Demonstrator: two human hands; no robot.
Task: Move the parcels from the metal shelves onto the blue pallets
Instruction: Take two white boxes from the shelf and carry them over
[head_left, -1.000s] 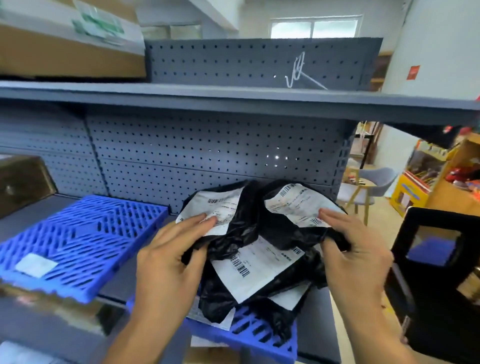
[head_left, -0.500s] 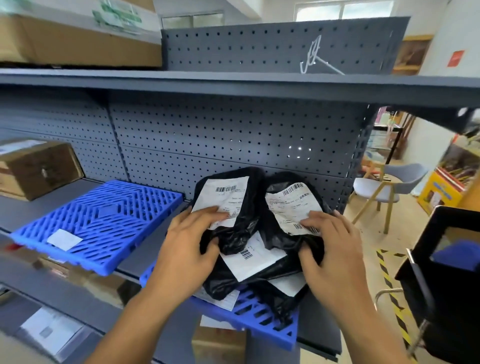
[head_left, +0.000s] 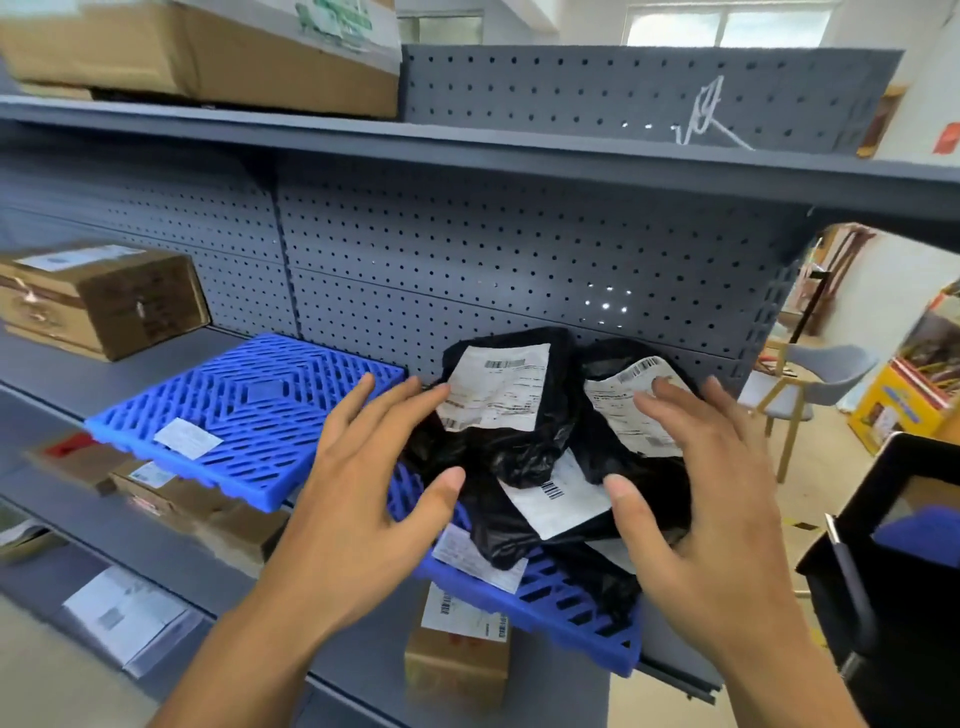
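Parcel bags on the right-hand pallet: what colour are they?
The parcel bags are black, with white barcode labels; the head view shows this.

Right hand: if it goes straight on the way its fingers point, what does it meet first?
The right hand, fingers spread, points at the right-hand black parcel on the blue pallet; it would meet that parcel's white label first. It may already touch it; depth is unclear.

left hand (head_left: 363, 499), right hand (head_left: 696, 493) released black parcels (head_left: 519, 452), fingers spread
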